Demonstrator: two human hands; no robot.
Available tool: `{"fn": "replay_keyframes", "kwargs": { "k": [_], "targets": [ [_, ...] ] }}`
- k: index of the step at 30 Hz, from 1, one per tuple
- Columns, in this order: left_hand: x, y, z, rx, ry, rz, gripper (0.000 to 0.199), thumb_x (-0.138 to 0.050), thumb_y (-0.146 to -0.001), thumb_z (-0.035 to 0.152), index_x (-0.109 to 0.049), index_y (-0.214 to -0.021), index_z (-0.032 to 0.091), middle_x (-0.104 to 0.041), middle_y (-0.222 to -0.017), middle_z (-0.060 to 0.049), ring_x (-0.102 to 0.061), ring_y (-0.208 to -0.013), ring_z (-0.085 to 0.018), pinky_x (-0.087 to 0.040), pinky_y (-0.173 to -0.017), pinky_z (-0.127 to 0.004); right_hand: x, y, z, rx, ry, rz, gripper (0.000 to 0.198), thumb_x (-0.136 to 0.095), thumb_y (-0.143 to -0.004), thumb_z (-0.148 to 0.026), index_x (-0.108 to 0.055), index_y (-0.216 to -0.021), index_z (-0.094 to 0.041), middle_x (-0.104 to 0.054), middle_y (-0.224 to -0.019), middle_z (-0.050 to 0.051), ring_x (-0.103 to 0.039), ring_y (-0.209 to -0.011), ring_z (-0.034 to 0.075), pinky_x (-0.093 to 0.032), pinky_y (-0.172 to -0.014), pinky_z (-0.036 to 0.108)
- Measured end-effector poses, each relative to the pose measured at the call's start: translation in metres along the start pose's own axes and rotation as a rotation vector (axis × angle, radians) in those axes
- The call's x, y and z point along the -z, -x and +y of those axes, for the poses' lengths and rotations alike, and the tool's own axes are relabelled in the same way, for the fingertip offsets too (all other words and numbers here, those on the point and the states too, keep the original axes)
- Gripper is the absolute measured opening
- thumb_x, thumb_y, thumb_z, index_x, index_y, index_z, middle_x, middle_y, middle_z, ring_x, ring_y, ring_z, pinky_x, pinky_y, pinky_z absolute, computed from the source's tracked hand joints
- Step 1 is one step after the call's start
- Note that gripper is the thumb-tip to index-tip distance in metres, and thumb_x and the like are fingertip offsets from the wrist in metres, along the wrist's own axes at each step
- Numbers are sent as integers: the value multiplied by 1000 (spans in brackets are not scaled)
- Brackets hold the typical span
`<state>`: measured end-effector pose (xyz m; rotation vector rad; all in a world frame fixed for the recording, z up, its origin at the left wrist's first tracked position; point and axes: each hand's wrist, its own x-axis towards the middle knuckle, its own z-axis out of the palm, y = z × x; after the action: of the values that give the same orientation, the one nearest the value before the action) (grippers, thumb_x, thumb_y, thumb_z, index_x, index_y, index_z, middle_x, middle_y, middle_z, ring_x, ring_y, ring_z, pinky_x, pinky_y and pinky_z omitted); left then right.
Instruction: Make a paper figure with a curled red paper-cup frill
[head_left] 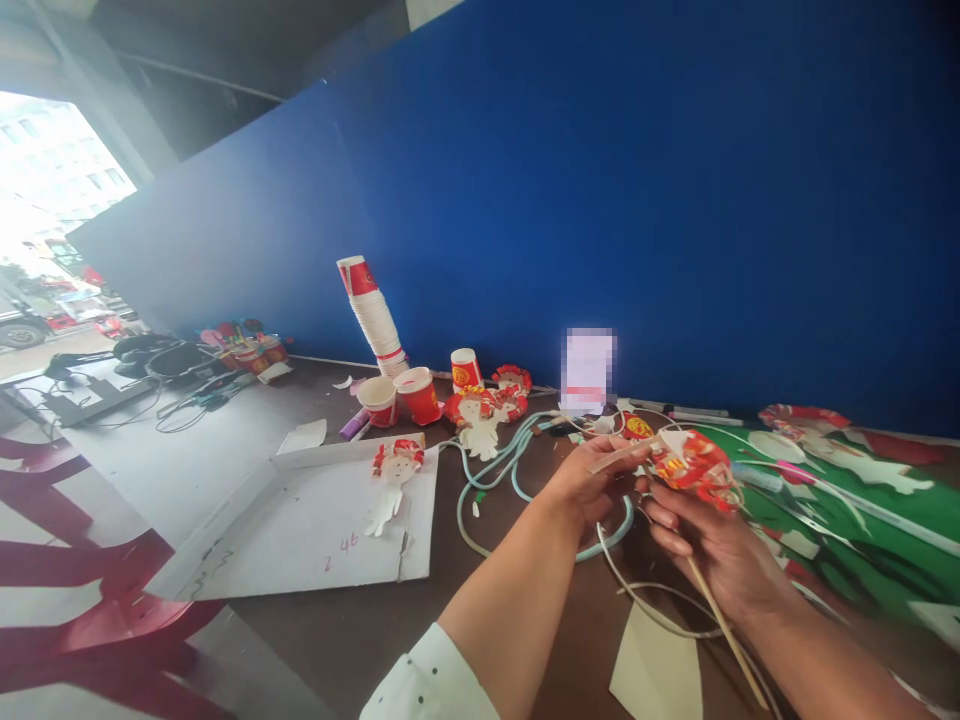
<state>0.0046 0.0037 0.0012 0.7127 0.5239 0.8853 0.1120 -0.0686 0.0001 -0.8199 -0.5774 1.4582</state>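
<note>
My left hand [592,485] is closed in a pinch on a pale flat strip [619,457], whose far end reaches the red paper craft piece. My right hand [712,555] is closed around that red, white and gold paper craft piece [697,468], which looks made from a cut paper cup. A thin wooden stick [726,630] runs out below the right fingers toward the lower edge; whether it joins the paper piece is hidden. On the white cardboard [300,530] to the left lies a finished-looking paper doll [394,480] with red curled hair.
A leaning stack of paper cups [375,320] stands near the blue panel [600,180], with a red cup [418,395] before it. A looped pale-blue cable [461,510] crosses the brown table. Scissors [832,535] and paper scraps lie on a green mat [919,520] at right.
</note>
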Motion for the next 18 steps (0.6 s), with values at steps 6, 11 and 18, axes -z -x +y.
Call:
{"fn": "replay_keyframes", "kwargs": {
  "k": [6,11,18],
  "targets": [
    [2,-4,-5,-47,58,2,37,-82,-53,23,-47,-61,16,-55,-63,2,-45,-49,-5,-32,-51,-22,-1,-2,8,65,95,53,28,-79,-61,-22,-67,-86,-18,-60,-80,2,-43,-52,5,-33,-34,14],
    [3,-3,-4,11,40,27,36,-82,-54,23,-48,-62,16,-51,-58,3,-45,-49,-5,-33,-51,-21,3,-4,11,106,202,78,27,-79,-61,-27,-66,-84,-19,-59,-76,1,-45,-52,7,-34,-34,16],
    [0,-1,-1,18,40,104,33,-81,-55,17,-50,-63,15,-56,-63,2,-51,-52,-6,-38,-49,-18,12,-6,15,156,480,96,26,-72,-69,-40,-64,-83,-20,-53,-55,-2,-45,-47,10,-38,-37,22]
  ]
}}
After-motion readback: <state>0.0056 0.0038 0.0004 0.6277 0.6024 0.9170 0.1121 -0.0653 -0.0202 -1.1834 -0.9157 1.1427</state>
